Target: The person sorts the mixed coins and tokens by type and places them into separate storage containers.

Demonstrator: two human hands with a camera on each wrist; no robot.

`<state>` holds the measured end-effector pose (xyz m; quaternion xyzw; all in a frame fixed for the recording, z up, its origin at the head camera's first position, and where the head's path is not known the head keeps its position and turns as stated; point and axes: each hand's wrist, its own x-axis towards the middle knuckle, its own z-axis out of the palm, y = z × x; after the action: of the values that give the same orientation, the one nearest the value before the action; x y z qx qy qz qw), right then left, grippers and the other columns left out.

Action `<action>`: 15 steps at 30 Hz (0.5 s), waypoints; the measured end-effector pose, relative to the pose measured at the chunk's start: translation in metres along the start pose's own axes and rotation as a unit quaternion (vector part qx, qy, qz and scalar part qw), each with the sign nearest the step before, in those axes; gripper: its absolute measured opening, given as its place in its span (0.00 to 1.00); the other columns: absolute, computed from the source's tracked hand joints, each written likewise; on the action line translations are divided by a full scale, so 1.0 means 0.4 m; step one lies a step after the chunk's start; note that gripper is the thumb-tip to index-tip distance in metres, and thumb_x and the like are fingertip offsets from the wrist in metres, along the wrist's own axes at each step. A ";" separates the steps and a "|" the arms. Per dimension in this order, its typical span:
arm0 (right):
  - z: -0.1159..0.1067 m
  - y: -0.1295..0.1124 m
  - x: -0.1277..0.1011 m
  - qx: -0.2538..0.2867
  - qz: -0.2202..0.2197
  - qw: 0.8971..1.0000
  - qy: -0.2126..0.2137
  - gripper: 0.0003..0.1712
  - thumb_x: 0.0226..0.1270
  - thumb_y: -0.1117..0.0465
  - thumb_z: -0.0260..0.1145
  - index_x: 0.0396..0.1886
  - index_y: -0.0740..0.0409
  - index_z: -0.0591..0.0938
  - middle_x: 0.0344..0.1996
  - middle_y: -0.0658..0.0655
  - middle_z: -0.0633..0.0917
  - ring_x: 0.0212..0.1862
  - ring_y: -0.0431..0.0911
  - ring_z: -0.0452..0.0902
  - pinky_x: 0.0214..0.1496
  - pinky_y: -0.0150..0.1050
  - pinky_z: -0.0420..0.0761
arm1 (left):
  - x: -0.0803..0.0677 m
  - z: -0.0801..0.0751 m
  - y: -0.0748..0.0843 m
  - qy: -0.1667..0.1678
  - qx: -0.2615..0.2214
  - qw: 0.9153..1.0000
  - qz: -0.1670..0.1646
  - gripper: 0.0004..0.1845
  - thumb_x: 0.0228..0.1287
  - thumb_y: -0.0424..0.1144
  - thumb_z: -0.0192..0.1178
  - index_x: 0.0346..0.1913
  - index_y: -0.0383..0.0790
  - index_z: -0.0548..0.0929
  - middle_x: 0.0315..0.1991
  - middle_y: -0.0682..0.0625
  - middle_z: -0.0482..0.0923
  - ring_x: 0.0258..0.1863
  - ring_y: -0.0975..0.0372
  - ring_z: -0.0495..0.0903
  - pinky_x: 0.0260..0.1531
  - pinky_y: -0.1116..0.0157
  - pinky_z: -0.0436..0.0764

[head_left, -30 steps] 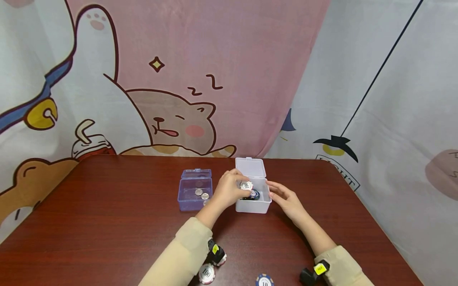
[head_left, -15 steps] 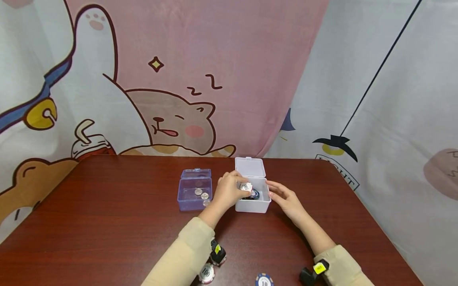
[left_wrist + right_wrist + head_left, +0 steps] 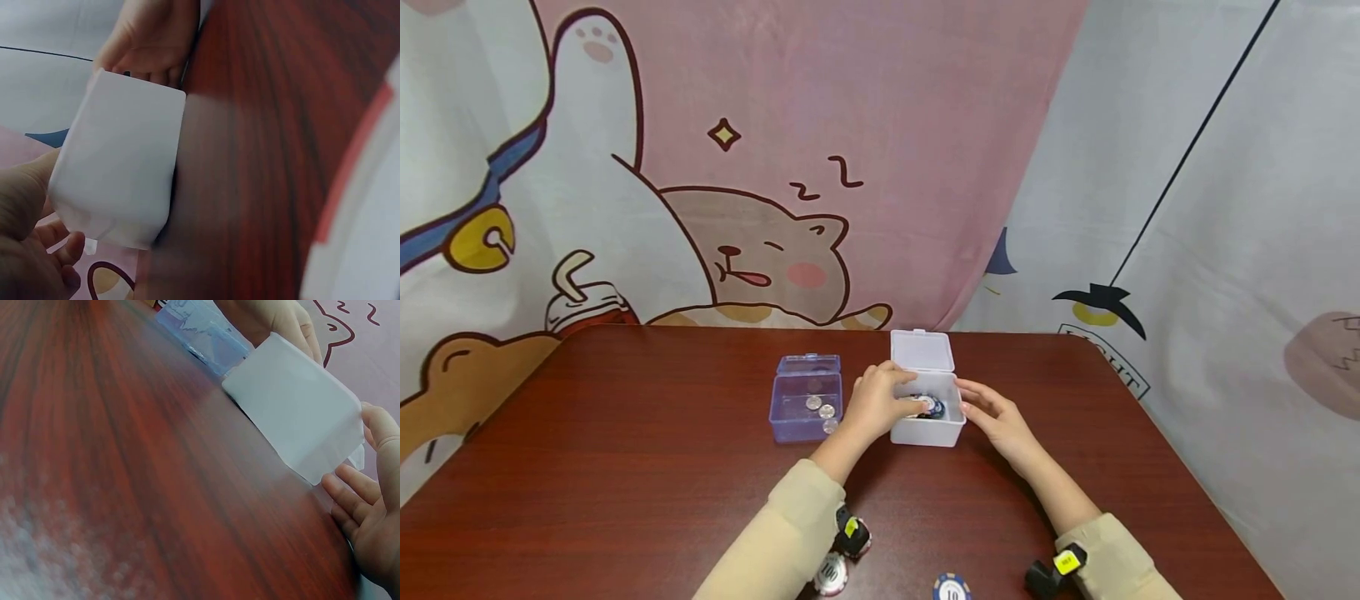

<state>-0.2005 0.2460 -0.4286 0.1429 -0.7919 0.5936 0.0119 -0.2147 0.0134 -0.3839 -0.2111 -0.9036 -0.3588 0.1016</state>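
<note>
Left hand: our left hand reaches over the near-left rim of the white box, fingers curled down inside and pinching a white chip; from the head view the chip sits at the fingertips just above the pile, and we cannot tell whether it already rests on it.
Right hand: our right hand rests against the box's right wall with straight, relaxed fingers, gripping nothing.
White box: it stands upright near the middle of the red-brown table, lid hinged back, dark and pale chips inside.
Neighbours: a clear blue box with a few coins sits just beside the left hand, apart from the white box.
Loose chips: a chip marked 100 and a blue chip marked 10 lie near our sleeves at the table's near edge.
Risk: we judge the light box could slide or tip if the left hand drags on its rim; the open lid could be knocked.
Open room: bare tabletop lies wide to left and right; the printed curtain hangs close behind the far edge.
</note>
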 end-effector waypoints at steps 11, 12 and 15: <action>0.001 0.002 0.003 0.002 -0.009 1.000 -0.002 0.24 0.70 0.62 0.61 0.65 0.60 0.73 0.59 0.67 0.76 0.60 0.58 0.70 0.52 0.31 0.72 | -0.042 -0.025 0.017 0.030 -0.140 0.989 0.025 0.23 0.51 0.41 0.73 0.51 0.35 0.84 0.44 0.47 0.80 0.39 0.52 0.74 0.36 0.63 0.72; 0.001 0.002 0.003 0.002 -0.010 1.000 -0.002 0.24 0.70 0.62 0.61 0.64 0.61 0.73 0.59 0.67 0.76 0.60 0.58 0.70 0.52 0.31 0.72 | -0.048 -0.026 0.022 0.027 -0.146 0.989 0.030 0.23 0.51 0.41 0.73 0.51 0.35 0.84 0.45 0.48 0.81 0.41 0.53 0.74 0.37 0.64 0.72; 0.000 0.002 0.001 0.006 -0.014 1.000 -0.004 0.24 0.70 0.63 0.60 0.64 0.62 0.72 0.58 0.68 0.76 0.60 0.59 0.70 0.53 0.31 0.72 | -0.065 -0.026 0.037 0.015 -0.149 0.988 0.048 0.23 0.51 0.42 0.73 0.51 0.35 0.84 0.46 0.50 0.81 0.43 0.54 0.75 0.41 0.63 0.73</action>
<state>-0.2011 0.2458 -0.4291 0.1559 -0.7864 0.5975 0.0162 -0.1845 0.0080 -0.3761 -0.2613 -0.8273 -0.4872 0.1000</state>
